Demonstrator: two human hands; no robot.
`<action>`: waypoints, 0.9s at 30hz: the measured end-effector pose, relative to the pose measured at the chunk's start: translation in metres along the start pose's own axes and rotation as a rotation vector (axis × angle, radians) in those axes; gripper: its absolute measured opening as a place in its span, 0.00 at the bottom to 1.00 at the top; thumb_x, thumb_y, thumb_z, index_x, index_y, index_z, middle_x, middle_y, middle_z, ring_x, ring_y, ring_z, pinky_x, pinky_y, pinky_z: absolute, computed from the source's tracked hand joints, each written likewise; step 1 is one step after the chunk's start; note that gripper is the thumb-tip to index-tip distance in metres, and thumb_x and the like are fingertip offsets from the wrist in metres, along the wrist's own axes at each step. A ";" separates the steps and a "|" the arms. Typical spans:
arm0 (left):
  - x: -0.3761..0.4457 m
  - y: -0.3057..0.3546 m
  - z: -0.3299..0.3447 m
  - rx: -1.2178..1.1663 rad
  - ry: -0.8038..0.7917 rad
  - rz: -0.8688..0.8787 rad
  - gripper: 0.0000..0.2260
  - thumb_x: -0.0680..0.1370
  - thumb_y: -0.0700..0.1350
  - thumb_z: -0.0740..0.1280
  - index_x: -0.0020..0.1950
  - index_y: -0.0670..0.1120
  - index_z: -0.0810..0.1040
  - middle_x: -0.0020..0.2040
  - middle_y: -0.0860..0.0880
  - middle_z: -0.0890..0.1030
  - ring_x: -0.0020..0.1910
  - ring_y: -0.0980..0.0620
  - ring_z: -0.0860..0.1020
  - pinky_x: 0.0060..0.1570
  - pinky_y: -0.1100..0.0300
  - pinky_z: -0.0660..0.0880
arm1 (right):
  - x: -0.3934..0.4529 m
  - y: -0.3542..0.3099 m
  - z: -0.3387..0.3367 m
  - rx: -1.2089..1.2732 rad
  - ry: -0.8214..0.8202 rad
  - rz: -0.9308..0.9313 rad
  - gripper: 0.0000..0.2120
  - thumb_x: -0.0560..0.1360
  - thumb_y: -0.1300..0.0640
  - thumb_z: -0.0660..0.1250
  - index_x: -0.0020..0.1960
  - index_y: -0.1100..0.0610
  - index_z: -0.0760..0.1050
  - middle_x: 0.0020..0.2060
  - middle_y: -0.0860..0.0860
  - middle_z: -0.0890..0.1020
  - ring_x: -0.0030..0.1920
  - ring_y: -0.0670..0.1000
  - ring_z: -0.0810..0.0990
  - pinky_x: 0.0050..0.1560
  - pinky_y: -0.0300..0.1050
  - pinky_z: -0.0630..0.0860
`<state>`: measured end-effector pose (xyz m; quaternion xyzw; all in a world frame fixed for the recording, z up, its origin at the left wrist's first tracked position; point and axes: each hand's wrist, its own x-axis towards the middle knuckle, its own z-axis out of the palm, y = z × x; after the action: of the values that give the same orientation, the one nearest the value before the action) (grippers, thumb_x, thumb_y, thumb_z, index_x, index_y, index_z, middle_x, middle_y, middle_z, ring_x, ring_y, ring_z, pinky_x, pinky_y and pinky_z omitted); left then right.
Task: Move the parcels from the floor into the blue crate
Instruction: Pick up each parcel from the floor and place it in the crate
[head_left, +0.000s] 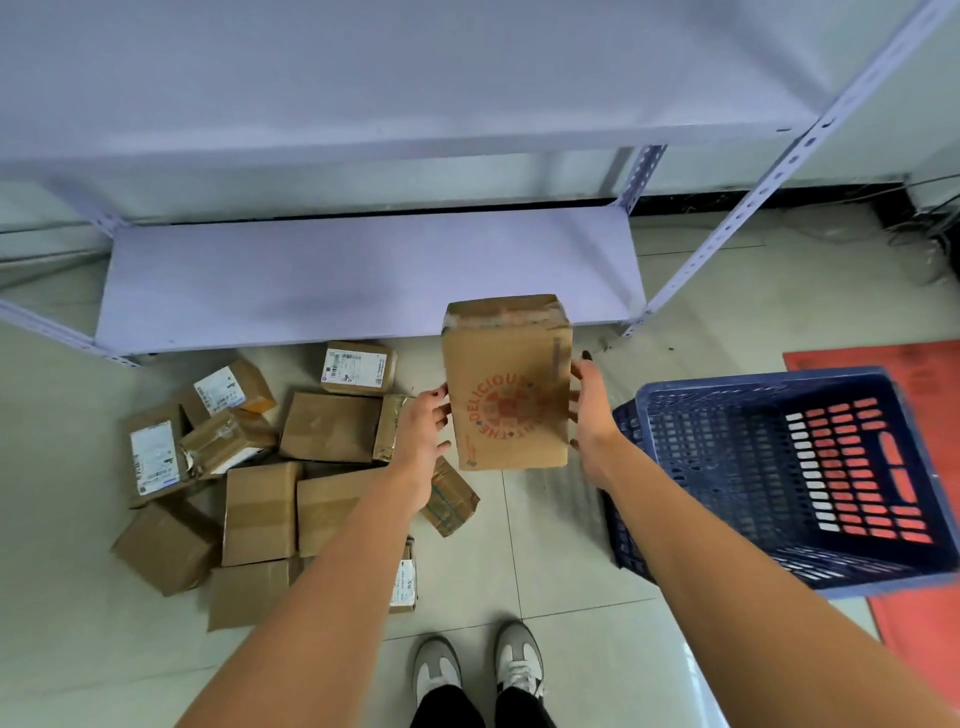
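Observation:
A tall cardboard parcel (506, 384) with a red round print hangs in the air, held between both my hands. My left hand (422, 434) presses its left side and my right hand (589, 410) presses its right side. The parcel is above the floor, just left of the blue crate (779, 577), which stands at the right with nothing visible inside. Several more brown parcels (260, 509) lie in a loose heap on the tiled floor at the left, some with white labels.
A pale metal shelf rack (363, 280) stands straight ahead, its low shelf just behind the held parcel and its upright post (727, 234) near the crate. A red mat (919, 623) lies under and beside the crate. My shoes (478, 670) are at the bottom.

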<state>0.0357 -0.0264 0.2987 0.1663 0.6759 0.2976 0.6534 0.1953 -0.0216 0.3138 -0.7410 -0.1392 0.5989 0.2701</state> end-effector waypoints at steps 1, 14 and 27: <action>-0.002 -0.001 0.000 -0.028 -0.007 -0.013 0.13 0.81 0.46 0.52 0.52 0.46 0.75 0.55 0.46 0.78 0.62 0.48 0.73 0.67 0.48 0.67 | -0.002 0.000 -0.005 0.007 -0.007 -0.015 0.29 0.76 0.35 0.47 0.72 0.48 0.63 0.68 0.50 0.68 0.67 0.52 0.67 0.69 0.51 0.61; 0.000 -0.027 -0.002 -0.148 -0.109 -0.055 0.11 0.79 0.55 0.59 0.53 0.49 0.73 0.55 0.44 0.76 0.61 0.47 0.73 0.69 0.54 0.66 | 0.009 0.022 -0.028 -0.058 -0.111 -0.066 0.25 0.76 0.42 0.57 0.69 0.52 0.61 0.61 0.51 0.73 0.52 0.47 0.74 0.50 0.43 0.70; -0.048 -0.062 0.109 -0.073 -0.034 0.125 0.05 0.78 0.47 0.62 0.49 0.47 0.69 0.50 0.47 0.76 0.54 0.49 0.76 0.63 0.52 0.71 | 0.030 0.038 -0.146 0.171 -0.117 -0.064 0.22 0.74 0.54 0.67 0.63 0.50 0.61 0.62 0.56 0.76 0.53 0.55 0.79 0.48 0.48 0.77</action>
<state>0.1570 -0.0832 0.3010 0.1892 0.6415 0.3594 0.6507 0.3390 -0.0709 0.2880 -0.6743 -0.1269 0.6417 0.3427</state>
